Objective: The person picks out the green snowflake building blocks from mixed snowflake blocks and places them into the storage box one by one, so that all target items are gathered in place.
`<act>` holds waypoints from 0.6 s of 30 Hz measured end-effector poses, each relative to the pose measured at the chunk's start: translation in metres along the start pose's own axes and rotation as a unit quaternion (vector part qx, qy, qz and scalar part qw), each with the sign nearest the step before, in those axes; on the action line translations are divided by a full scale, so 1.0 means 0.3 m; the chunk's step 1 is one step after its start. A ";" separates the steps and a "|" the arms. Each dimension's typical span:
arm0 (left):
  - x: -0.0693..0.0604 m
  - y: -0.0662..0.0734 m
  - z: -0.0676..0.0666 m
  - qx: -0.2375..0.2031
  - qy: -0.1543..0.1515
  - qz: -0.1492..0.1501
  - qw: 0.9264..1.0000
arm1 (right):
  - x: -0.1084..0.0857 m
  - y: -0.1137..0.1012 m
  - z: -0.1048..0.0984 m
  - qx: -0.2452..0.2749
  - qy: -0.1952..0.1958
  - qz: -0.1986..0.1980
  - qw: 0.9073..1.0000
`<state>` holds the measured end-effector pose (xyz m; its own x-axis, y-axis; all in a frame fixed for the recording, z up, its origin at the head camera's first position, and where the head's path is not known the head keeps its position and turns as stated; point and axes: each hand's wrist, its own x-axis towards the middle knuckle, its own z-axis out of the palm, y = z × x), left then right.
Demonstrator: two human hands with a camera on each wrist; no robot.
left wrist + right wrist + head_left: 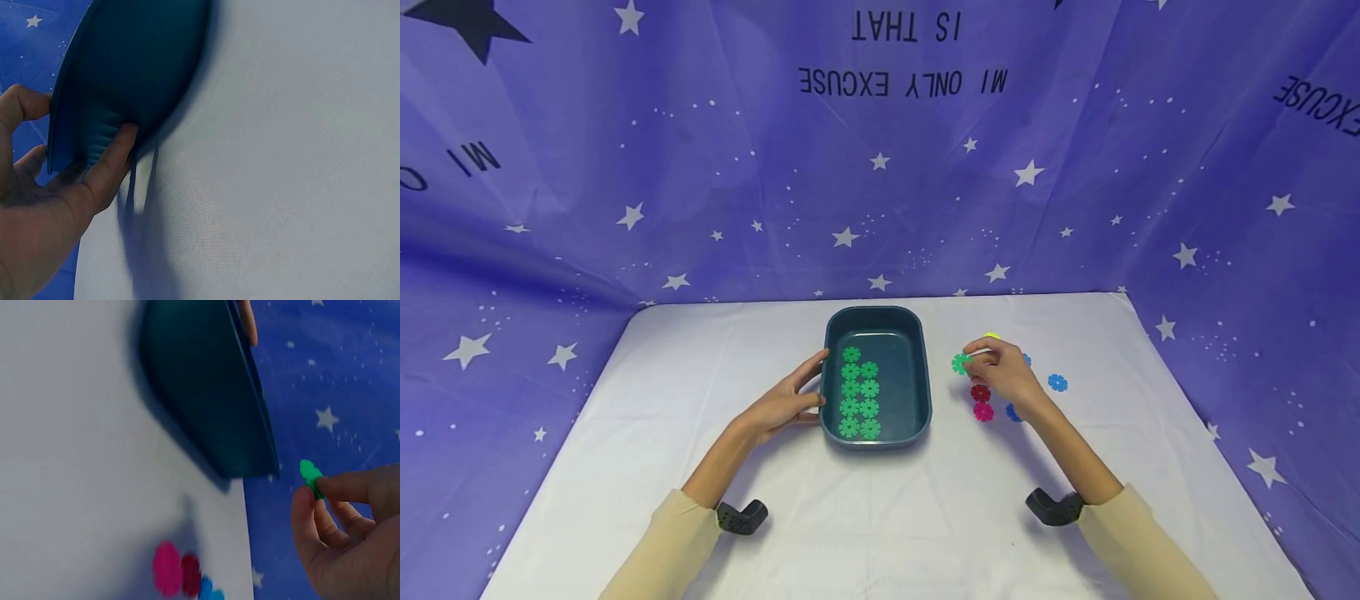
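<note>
A dark teal tray (906, 375) stands on the white table, with several green snowflake discs (850, 388) laid in rows along its left side. The left hand (782, 407) is at the tray's left side, its spread fingers touching the rim and outer wall. In the left wrist view that hand (62, 200) presses fingertips against the outside of the tray (134, 69). To the right of the tray, the right hand (1003, 372) pinches one green snowflake disc (961, 363) between thumb and finger. That disc (310, 478) appears edge-on in the right wrist view.
Around and under the right hand lie loose discs: a dark red one (981, 392), a pink one (983, 412), a yellow one (992, 335) and several blue ones (1057, 382). A purple star-patterned cloth (880, 217) hangs behind the table (737, 333).
</note>
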<state>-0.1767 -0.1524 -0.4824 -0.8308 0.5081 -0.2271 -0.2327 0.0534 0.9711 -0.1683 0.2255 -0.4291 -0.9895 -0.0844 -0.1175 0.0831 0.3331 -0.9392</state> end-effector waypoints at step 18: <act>-0.004 0.009 0.009 -0.001 0.011 -0.013 1.000 | 0.247 -0.113 0.341 0.070 -0.058 0.019 0.996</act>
<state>-0.1750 -0.1507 -0.4793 -0.8356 0.4869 -0.2543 -0.2556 0.0652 0.9646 -0.2322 0.1121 -0.4390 -0.9656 -0.1852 -0.1825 0.1436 0.2054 -0.9681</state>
